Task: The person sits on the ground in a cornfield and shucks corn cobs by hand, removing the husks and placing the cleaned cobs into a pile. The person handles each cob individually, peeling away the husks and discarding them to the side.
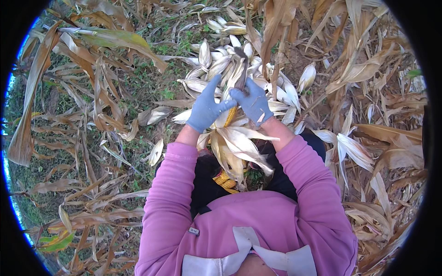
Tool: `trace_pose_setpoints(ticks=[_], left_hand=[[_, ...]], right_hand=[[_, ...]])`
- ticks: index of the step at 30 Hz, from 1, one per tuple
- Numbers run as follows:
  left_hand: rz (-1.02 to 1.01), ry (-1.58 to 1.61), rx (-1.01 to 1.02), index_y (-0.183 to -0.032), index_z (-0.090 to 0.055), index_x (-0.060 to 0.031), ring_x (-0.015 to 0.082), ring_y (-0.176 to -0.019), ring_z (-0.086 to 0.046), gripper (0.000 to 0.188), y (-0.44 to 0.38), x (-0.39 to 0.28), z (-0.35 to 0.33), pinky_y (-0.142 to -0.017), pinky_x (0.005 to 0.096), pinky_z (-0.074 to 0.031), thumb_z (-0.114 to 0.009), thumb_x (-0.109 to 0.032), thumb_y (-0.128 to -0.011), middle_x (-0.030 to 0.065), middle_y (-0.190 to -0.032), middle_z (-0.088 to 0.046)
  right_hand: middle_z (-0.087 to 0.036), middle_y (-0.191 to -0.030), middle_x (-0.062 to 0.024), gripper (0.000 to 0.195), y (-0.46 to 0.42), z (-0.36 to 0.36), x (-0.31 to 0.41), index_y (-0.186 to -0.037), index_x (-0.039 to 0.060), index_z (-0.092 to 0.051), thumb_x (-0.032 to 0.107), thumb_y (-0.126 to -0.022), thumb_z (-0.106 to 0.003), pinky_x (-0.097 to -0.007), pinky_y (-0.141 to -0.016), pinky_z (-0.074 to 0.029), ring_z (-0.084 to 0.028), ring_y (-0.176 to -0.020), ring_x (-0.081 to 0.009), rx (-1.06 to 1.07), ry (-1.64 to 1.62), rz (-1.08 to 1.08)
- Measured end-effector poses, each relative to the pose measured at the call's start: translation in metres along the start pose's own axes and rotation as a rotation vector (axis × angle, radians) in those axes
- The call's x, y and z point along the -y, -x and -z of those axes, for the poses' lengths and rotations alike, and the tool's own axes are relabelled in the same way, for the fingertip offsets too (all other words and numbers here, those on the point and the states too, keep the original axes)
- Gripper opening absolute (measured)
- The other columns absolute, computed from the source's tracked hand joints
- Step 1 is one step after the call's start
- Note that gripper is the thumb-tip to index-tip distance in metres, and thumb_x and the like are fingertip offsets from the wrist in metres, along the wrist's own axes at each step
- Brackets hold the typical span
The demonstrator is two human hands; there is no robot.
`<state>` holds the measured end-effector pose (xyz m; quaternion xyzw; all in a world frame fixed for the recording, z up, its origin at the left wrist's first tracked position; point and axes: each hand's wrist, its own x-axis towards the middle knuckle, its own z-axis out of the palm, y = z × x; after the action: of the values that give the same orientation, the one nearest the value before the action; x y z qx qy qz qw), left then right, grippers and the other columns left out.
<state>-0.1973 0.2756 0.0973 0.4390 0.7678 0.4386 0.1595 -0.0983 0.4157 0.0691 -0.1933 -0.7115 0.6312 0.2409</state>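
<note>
A partly husked ear of corn (231,116) is held in front of me, its dark silk end pointing away. Yellow kernels show on its near part, while husk (237,73) still covers the far part. Peeled pale husk leaves (238,143) hang from the near end toward my lap. My left hand (210,106), in a blue-grey glove, holds the ear from the left with the thumb across it. On the other side my right hand (255,101), gloved alike, grips the husk near the ear's middle. The fingers behind the ear are partly hidden.
Beyond my hands lies a heap of ears in pale husks (221,65). Bare yellow ears (226,181) lie between my legs. Dry corn stalks and leaves stand on the left (100,93) and right (359,65). An opened husk (352,148) lies by my right knee.
</note>
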Motion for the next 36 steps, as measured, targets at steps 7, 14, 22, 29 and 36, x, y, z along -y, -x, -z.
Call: trace_pose_setpoints(ticks=[7,14,22,29,36], left_hand=[[0.236,-0.075,0.089,-0.124,-0.045,-0.0019,0.0367,-0.102,-0.06,0.071,0.004,-0.008,-0.019,-0.085,0.0413,-0.047,-0.078,-0.036,-0.071,0.022,-0.108,-0.061],[0.209,-0.209,0.017,-0.119,-0.048,-0.0033,0.0377,-0.095,-0.062,0.061,0.004,-0.009,-0.021,-0.081,0.0419,-0.048,-0.076,-0.032,-0.073,0.0212,-0.102,-0.064],[0.149,0.268,0.28,-0.127,-0.046,0.0009,0.0212,-0.101,-0.058,0.068,0.001,0.009,-0.011,-0.089,0.0327,-0.045,-0.077,-0.028,-0.074,0.0126,-0.112,-0.06],[0.277,0.792,0.337,-0.126,-0.048,0.0027,0.0157,-0.091,-0.058,0.065,0.015,-0.005,-0.006,-0.08,0.0275,-0.047,-0.073,-0.026,-0.073,0.0086,-0.107,-0.061],[0.38,1.081,0.396,-0.124,-0.049,0.0018,0.0151,-0.086,-0.06,0.065,0.023,0.009,-0.009,-0.077,0.0263,-0.047,-0.076,-0.028,-0.072,0.009,-0.105,-0.061]], right_hand=[[-0.062,-0.075,-0.0144,0.032,-0.008,0.012,0.005,-0.094,0.0004,-0.059,0.032,-0.089,-0.062,-0.034,-0.064,-0.047,-0.059,-0.067,-0.0205,0.017,0.062,0.16],[-0.059,-0.072,-0.0201,0.032,-0.013,0.025,-0.009,-0.092,-0.0016,-0.06,0.029,-0.095,-0.051,-0.0374,-0.062,-0.045,-0.057,-0.065,-0.0308,0.019,0.174,0.178],[-0.062,-0.082,-0.0153,0.036,-0.009,0.026,-0.003,-0.103,-0.0055,-0.059,0.028,-0.095,-0.051,-0.0311,-0.069,-0.046,-0.058,-0.074,-0.0221,-0.004,0.2,0.151],[-0.061,-0.08,-0.008,0.032,-0.003,0.017,0.006,-0.105,-0.003,-0.059,0.025,-0.093,-0.051,-0.0326,-0.061,-0.047,-0.055,-0.063,-0.0202,-0.037,-0.143,-0.164],[-0.062,-0.093,-0.0042,0.035,0.0,0.026,0.012,-0.111,0.0032,-0.059,0.032,-0.092,-0.054,-0.0249,-0.064,-0.049,-0.059,-0.076,-0.01,0.184,-0.537,-0.355]])
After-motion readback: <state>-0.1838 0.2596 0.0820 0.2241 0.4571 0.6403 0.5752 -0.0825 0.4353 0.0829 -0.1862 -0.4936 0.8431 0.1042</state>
